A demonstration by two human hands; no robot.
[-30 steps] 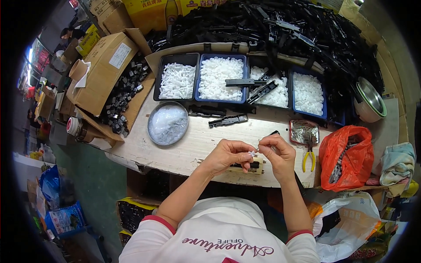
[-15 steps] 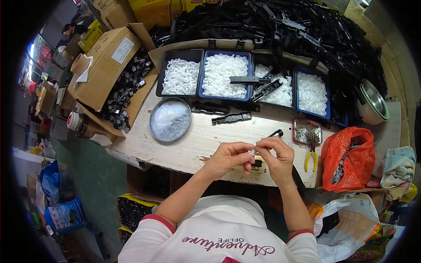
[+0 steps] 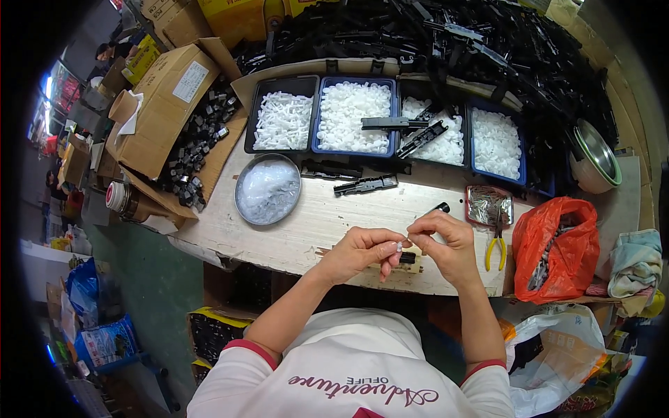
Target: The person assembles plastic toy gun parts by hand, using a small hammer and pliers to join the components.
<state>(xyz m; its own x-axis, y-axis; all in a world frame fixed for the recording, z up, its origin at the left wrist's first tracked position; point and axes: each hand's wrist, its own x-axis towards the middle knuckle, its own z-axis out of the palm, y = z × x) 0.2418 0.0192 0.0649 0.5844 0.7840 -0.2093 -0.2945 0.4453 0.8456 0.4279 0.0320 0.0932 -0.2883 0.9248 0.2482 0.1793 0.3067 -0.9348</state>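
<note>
A small white plastic piece point(image 3: 399, 246) is pinched between the thumb and fingers of my left hand point(image 3: 359, 253), above the table's near edge. My right hand point(image 3: 446, 241) is closed in a pinch right beside it; whatever lies between those fingertips is too small to make out. Under my hands, partly covered, a small black part point(image 3: 407, 258) rests on a pale block point(image 3: 416, 267). The end of a black cylindrical tool point(image 3: 442, 207) shows beyond my right hand. Farther off lies a long black mechanical part point(image 3: 366, 185) on the white tabletop point(image 3: 320, 237).
Trays of white plastic pieces point(image 3: 354, 111) line the back, below a heap of black parts point(image 3: 432, 42). At left are a round dish point(image 3: 269, 189) and a carton point(image 3: 167, 104) of black pieces. Yellow-handled pliers point(image 3: 496, 252), a pin tray point(image 3: 489, 205) and a red bag point(image 3: 555, 251) are at right.
My two hands stay close together over the pale block, with the right fingertips shifted slightly. The white piece remains in my left hand, and the view has moved a little.
</note>
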